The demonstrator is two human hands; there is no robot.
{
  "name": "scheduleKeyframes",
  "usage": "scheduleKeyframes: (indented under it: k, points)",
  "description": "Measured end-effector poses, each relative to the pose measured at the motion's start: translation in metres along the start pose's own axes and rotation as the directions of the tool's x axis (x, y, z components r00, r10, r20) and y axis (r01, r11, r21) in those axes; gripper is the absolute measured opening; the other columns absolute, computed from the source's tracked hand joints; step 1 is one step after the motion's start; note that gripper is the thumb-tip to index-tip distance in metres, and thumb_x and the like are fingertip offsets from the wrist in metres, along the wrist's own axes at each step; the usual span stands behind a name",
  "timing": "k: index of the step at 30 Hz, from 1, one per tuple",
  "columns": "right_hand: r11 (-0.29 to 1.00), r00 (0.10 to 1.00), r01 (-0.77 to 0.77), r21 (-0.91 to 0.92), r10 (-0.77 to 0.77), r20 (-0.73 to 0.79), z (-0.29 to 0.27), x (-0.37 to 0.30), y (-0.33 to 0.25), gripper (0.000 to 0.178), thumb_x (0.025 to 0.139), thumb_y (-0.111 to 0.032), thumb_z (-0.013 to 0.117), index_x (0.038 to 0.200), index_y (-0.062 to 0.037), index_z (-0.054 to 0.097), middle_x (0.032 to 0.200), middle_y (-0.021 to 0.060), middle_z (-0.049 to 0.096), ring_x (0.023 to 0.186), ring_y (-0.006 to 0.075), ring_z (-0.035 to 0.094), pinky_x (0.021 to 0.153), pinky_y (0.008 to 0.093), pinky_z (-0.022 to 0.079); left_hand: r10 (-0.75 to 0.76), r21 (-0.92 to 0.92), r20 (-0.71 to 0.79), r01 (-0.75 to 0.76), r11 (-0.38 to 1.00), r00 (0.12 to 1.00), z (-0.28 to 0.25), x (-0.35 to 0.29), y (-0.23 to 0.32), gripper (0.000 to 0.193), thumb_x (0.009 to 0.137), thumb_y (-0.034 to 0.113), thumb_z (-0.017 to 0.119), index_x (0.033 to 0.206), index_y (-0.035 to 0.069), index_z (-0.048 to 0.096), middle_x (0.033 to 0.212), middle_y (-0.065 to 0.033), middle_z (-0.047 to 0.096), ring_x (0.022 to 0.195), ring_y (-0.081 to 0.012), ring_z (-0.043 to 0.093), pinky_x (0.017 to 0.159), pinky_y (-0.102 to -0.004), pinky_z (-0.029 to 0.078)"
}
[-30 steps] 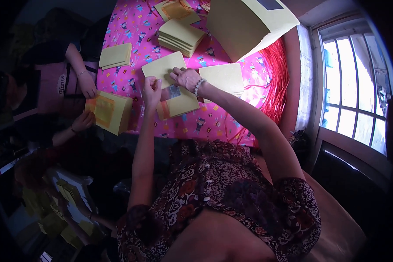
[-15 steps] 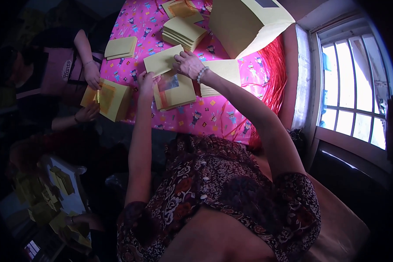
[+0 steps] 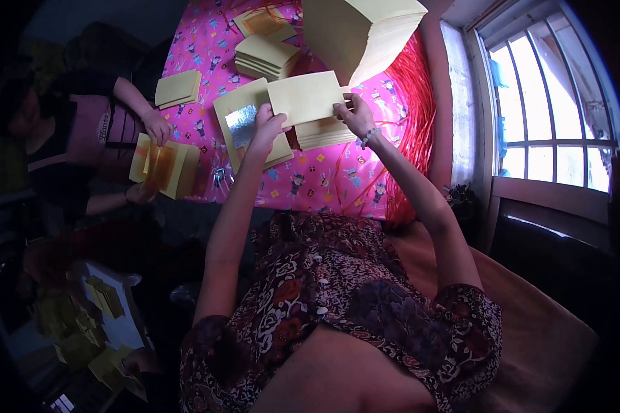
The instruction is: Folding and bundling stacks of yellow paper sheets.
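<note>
A plain yellow joss paper sheet [image 3: 304, 98] is held level above the table between my two hands. My left hand [image 3: 269, 127] pinches its near left corner, thumb on top. My right hand [image 3: 357, 115] grips the right edge with the fingers bent. Under the sheet lies a stack of yellow paper [image 3: 322, 135], partly covered. Beside my left hand, another yellow joss paper pile [image 3: 277, 153] shows a shiny silver foil patch [image 3: 242, 124]. Whether the held piece is a single sheet or several is not clear.
A tall yellow paper block [image 3: 365, 41] stands at the back right, beside red plastic strands [image 3: 415, 117]. Folded yellow stacks [image 3: 265, 58] lie on the pink patterned cloth [image 3: 303, 189]. At left, a co-worker's hands [image 3: 157, 129] handle yellow paper with an orange patch [image 3: 160, 165].
The yellow sheet has moved right, off the foil-patched pile and over the plain stack. My right hand has shifted from its top to its right edge. The foil patch is now more exposed.
</note>
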State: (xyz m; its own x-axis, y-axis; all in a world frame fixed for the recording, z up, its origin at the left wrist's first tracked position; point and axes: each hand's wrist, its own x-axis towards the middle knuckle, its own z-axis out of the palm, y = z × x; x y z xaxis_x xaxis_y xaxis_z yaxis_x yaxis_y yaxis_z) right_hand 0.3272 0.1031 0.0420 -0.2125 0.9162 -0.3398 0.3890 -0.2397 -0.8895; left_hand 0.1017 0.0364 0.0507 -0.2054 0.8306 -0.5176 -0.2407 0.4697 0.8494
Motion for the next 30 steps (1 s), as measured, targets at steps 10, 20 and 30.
scheduleKeyframes:
  k: [10, 20, 30]
  points:
    - [0.938, 0.997, -0.057, -0.342, 0.034, -0.072, -0.018, -0.013, 0.04, 0.041, 0.082, -0.028, 0.064, 0.11, -0.0008, 0.053, 0.089, 0.0147, 0.066, 0.078, 0.0235, 0.064, 0.072, 0.0361, 0.05, 0.055, 0.755, -0.045, -0.002, 0.655, 0.997, 0.021, 0.023, -0.036, 0.047, 0.065, 0.02, 0.07, 0.102, -0.003, 0.052, 0.096, -0.0222, 0.065, 0.093, -0.033, 0.064, 0.081, -0.0398, 0.05]
    - [0.916, 0.995, -0.029, -0.401, -0.01, -0.094, -0.01, -0.012, 0.075, 0.043, 0.082, -0.029, 0.061, 0.112, -0.0015, 0.048, 0.086, 0.0183, 0.065, 0.078, 0.0306, 0.065, 0.07, 0.0403, 0.05, 0.15, 0.871, -0.05, -0.03, 0.491, 0.987, 0.031, 0.025, -0.05, 0.045, 0.065, 0.024, 0.076, 0.098, 0.0, 0.058, 0.097, -0.0184, 0.065, 0.094, -0.0321, 0.062, 0.084, -0.0393, 0.049]
    - [0.686, 0.995, 0.018, -0.727, -0.085, -0.056, -0.009, -0.016, 0.062, 0.045, 0.08, -0.027, 0.065, 0.113, -0.0039, 0.046, 0.099, 0.0205, 0.059, 0.083, 0.0356, 0.063, 0.074, 0.0443, 0.05, 0.126, 0.897, -0.027, -0.031, 0.44, 0.992, 0.046, 0.011, -0.048, 0.061, 0.072, 0.014, 0.075, 0.116, -0.006, 0.039, 0.107, -0.0279, 0.058, 0.095, -0.0402, 0.061, 0.083, -0.0433, 0.051]
